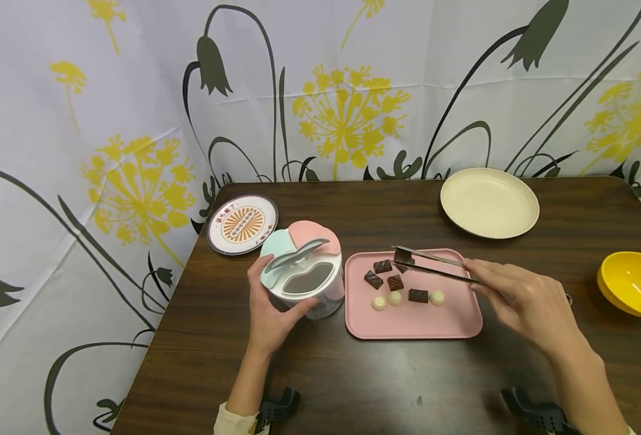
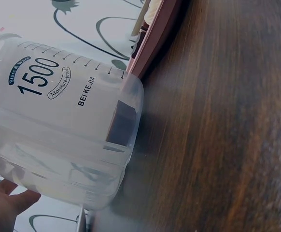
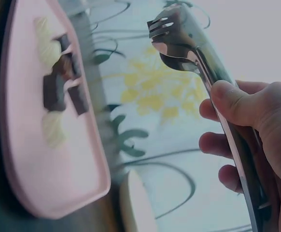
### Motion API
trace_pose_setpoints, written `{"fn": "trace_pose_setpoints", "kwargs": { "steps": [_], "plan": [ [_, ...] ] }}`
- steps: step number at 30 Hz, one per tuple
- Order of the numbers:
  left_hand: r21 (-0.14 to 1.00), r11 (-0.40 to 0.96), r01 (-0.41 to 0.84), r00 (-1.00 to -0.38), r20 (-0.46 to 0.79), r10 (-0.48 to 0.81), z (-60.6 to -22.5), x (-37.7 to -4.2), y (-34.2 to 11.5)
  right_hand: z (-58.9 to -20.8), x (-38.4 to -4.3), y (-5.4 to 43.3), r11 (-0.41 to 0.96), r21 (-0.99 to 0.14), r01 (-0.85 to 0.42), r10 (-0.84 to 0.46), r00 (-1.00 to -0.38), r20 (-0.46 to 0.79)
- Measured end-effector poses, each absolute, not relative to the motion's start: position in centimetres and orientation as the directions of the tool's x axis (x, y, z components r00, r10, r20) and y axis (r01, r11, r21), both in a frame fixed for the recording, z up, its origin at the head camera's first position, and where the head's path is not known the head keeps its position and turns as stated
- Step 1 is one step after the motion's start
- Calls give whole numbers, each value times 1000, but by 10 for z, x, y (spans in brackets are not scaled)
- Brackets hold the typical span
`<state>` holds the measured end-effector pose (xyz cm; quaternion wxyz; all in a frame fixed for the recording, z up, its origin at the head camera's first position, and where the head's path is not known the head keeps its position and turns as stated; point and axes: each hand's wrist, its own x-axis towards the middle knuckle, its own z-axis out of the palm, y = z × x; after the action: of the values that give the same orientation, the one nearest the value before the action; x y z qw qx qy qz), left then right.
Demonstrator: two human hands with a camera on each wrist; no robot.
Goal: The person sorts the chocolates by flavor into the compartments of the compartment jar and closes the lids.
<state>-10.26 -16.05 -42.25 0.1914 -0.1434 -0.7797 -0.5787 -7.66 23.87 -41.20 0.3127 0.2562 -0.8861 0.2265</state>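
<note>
My left hand grips a clear plastic storage canister, thumb at the front and fingers round the far left side. Its round lid has mint and pink sections, and one grey-green flap stands raised over an opening. Through the wall, a dark chocolate piece shows near the bottom. My right hand holds metal serving tongs, whose fork-and-spoon tips are up above the tray in the right wrist view. On the pink tray lie several dark chocolates and white round sweets.
A white plate with an orange sunburst print lies behind the canister at the left. At the back right stands a cream oval dish. The yellow bowl is at the far right. A flower-patterned cloth hangs behind the dark wooden table.
</note>
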Motion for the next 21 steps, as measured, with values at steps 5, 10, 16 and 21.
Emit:
{"fn": "trace_pose_setpoints", "kwargs": {
  "steps": [5,10,16,21],
  "plan": [
    [849,281,447,-886,464,5,-422,-103,-160,-396,-75,224,728,-229,-647,-335,-626,704],
    [851,287,440,-889,458,3,-422,-103,-160,-385,-77,206,677,-205,-707,-377,-572,729],
    [849,302,434,-891,454,5,-420,-102,-160,-374,-81,180,613,-164,-773,-443,-508,739],
    [846,304,438,-889,458,9,-420,-102,-161,-369,-85,158,573,-147,-806,-460,-465,756]
  ]
}}
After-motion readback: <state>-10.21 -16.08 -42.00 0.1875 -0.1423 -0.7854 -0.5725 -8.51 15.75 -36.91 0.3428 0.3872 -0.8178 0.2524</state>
